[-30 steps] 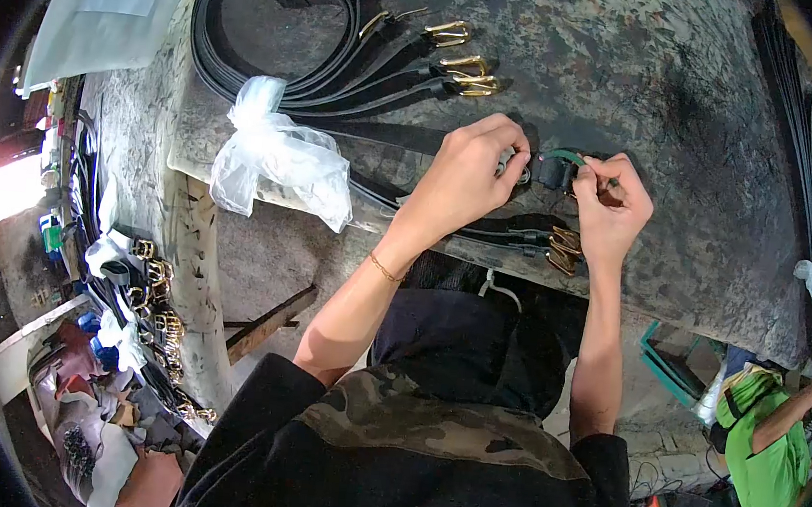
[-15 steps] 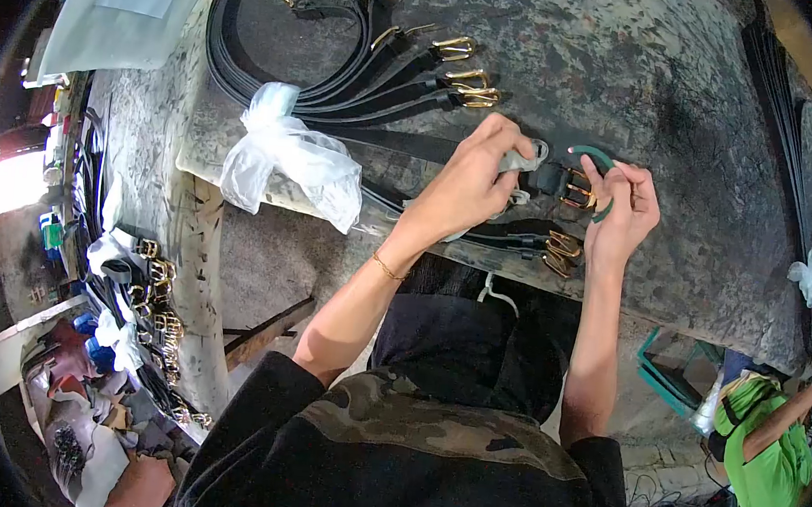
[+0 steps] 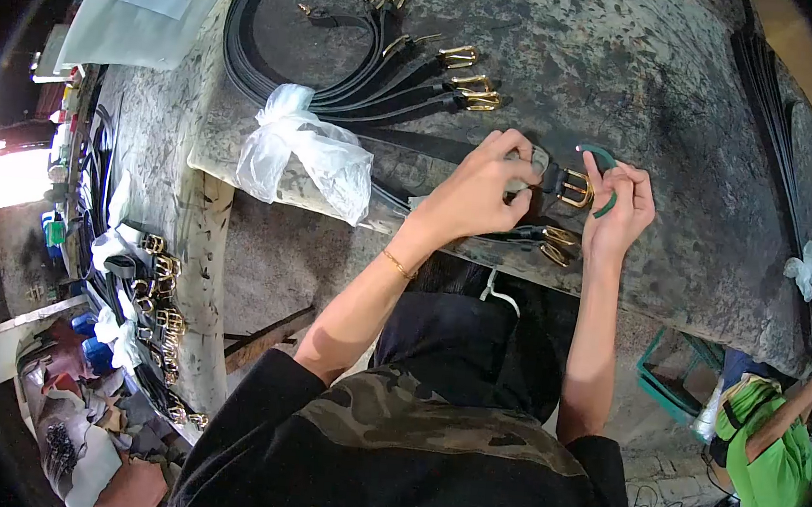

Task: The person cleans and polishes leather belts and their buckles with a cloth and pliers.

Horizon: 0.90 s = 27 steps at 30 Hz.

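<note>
1. The black leather belt [image 3: 415,144] lies on the front part of the mottled grey stone counter [image 3: 690,95], between the two hands. Its gold metal buckle [image 3: 576,187] is now uncovered, while one second ago both hands were hiding it.
2. Half a second ago the left fingers were stretched out above the strap. Now they are drawn in closer to the buckle.
3. The long axis of the belt goes from left to right across the counter. The buckle end points to the person's right, and the strap runs away to the left, toward a white crumpled plastic bag [image 3: 304,148].
4. The left hand [image 3: 479,190] has its fingers clenched on the strap just behind the buckle, together with a small grey piece [image 3: 539,158]. I cannot tell what material this piece is.
5. The right hand [image 3: 622,207] is just beside the buckle, with its fingers curled around a thin green curved tool [image 3: 600,155].
6. Behind the belt lies a bundle of black belts with gold buckles [image 3: 441,78], fanned out, and the white bag is tied around it.
7. Two more gold buckles [image 3: 553,245] lie at the front edge of the counter, just below the hands.
8. Below the counter on the left there is a heap of straps and buckles [image 3: 156,299]. Far at the lower right is another person in a green shirt [image 3: 773,469].
</note>
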Available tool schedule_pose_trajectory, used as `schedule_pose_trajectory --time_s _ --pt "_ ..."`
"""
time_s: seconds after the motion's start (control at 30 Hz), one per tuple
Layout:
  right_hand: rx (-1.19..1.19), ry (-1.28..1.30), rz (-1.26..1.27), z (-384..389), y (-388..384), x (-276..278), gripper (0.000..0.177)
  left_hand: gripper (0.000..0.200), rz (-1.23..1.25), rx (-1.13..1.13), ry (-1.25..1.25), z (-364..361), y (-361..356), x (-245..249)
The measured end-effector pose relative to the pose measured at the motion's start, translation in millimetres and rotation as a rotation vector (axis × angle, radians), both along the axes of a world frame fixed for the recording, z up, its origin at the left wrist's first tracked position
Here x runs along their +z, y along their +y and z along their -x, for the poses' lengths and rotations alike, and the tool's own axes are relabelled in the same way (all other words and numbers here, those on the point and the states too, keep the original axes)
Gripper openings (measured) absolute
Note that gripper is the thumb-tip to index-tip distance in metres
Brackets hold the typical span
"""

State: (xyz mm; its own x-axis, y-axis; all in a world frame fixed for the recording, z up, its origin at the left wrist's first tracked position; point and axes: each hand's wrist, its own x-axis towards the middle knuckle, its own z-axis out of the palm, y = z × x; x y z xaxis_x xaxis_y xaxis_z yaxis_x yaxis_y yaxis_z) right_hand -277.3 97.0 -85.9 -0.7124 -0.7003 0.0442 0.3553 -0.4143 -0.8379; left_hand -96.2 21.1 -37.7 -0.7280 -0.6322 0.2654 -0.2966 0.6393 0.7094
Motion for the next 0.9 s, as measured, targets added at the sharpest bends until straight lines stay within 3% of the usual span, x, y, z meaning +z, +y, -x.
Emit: schedule_pose_trajectory --time_s 0.03,0.13,0.27,0.4,0.5,0.57,0.67,0.77,0.9 --pt "0.013 0.009 0.027 1 1 -1 0.009 0.01 -0.089 -0.001 0.049 -1 -1 0" --pt "-0.036 0.071 -0.046 -1 4 -1 0.007 0.016 -0.253 0.051 0.062 -1 -5 1" --pt "-0.088 0.094 -0.083 -7 8 4 0.007 0.021 -0.223 0.101 -0.01 12 -1 3" --pt "-0.099 -0.024 -0.022 -3 9 1 0.008 0.029 -0.017 0.179 0.024 31 8 2" --pt "-0.098 -0.136 0.051 1 11 0 0.009 0.02 -0.166 0.261 -0.036 34 6 8" --pt "-0.1 -0.194 0.078 2 13 0 0.01 0.019 -0.264 0.319 -0.214 29 6 11" --pt "-0.046 -0.178 0.124 0 14 -2 0.008 0.019 -0.33 0.339 -0.145 33 12 13" --pt "-0.105 0.043 -0.037 -8 13 1 0.007 0.017 -0.128 0.285 -0.04 36 13 2" --pt "-0.106 0.091 -0.101 -8 13 0 0.007 0.013 -0.114 0.358 0.013 42 17 -3"
